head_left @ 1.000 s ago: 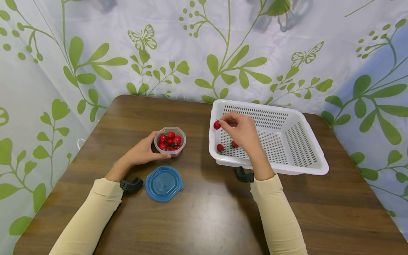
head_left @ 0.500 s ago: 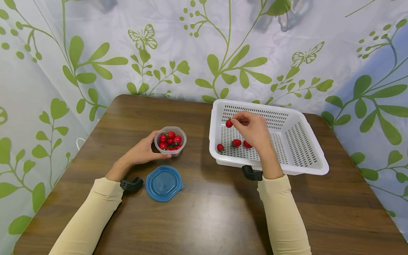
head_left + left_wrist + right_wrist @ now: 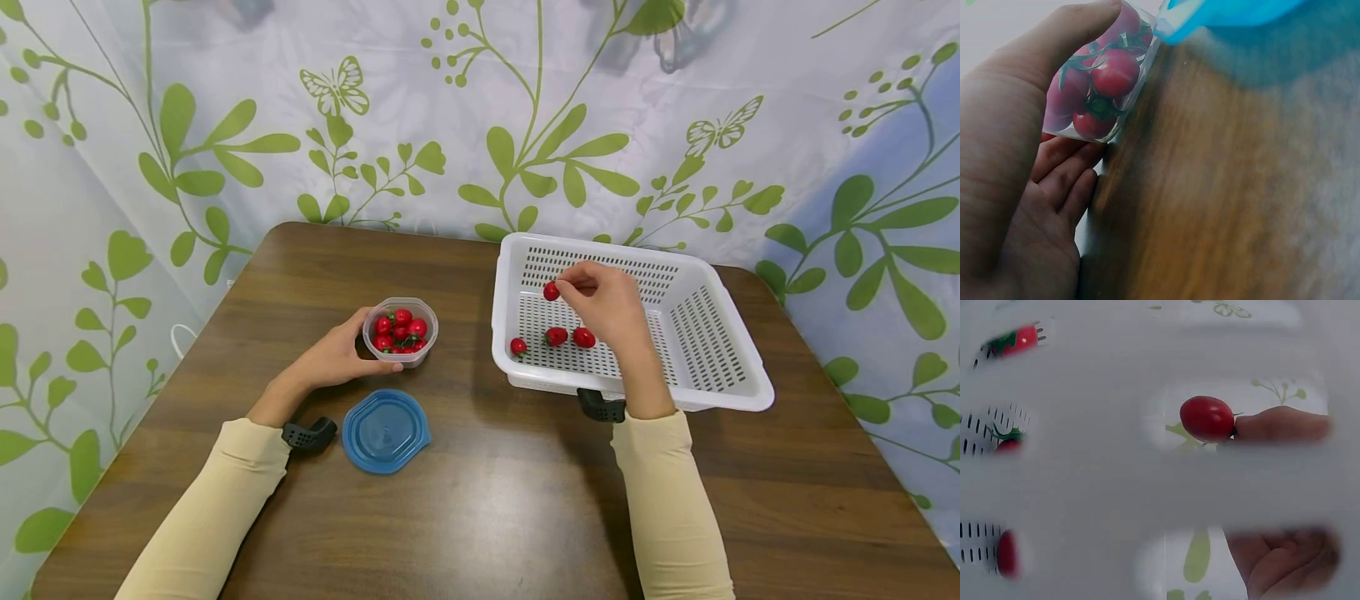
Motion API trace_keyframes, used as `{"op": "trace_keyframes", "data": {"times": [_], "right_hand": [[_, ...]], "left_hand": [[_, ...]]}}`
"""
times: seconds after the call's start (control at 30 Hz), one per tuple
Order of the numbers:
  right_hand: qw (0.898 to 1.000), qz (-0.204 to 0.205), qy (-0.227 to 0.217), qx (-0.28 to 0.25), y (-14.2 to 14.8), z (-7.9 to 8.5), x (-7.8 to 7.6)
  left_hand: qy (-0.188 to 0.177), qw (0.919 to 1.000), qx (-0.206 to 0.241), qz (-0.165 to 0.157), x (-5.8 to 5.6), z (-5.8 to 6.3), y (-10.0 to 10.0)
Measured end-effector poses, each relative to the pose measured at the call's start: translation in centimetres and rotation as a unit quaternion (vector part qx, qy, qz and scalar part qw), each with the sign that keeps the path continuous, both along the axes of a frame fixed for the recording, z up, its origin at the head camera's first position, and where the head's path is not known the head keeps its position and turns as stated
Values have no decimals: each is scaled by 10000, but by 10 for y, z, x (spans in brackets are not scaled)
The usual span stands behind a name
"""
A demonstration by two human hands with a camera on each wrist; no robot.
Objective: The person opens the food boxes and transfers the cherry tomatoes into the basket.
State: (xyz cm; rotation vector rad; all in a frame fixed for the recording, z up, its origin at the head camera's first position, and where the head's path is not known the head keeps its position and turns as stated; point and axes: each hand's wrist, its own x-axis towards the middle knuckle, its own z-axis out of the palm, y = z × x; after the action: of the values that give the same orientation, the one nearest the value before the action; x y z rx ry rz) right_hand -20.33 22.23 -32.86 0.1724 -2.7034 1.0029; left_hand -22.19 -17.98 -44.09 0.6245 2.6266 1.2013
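Note:
My left hand point(image 3: 335, 354) grips a small clear plastic container point(image 3: 401, 360), thumb and fingers around its sides. Inside it lie several red cherry tomatoes point(image 3: 1115, 74) with green stems. Between thumb and fingertips, my right hand point(image 3: 609, 307) pinches one cherry tomato point(image 3: 1207, 419) by its stem end, above the left part of a white slotted basket point(image 3: 750, 383). Below, in a loose row on the basket floor, are three more: a left tomato point(image 3: 518, 347), a middle tomato point(image 3: 556, 337) and a right tomato point(image 3: 583, 337).
A blue lid point(image 3: 385, 432) lies flat on the wooden table point(image 3: 480, 517), just in front of the container. Patterned curtain fabric point(image 3: 420, 125) hangs behind the table's back edge. Black wrist mounts point(image 3: 310, 435) sit on both wrists.
My right hand has moved rightward from the basket's left rim, still holding the cherry tomato, uncovering the right one on the basket floor. My left hand stays put around the container.

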Motion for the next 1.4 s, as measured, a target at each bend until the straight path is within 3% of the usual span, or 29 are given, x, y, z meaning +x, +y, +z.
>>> {"op": "trace_keyframes", "data": {"times": [0.43, 1.4], "right_hand": [[9998, -177, -32, 79, 16, 3, 0], [9999, -112, -18, -46, 4, 2, -1]], "left_hand": [[12, 10000, -16, 12, 0, 1, 0], [38, 10000, 23, -8, -1, -1, 1]]}}
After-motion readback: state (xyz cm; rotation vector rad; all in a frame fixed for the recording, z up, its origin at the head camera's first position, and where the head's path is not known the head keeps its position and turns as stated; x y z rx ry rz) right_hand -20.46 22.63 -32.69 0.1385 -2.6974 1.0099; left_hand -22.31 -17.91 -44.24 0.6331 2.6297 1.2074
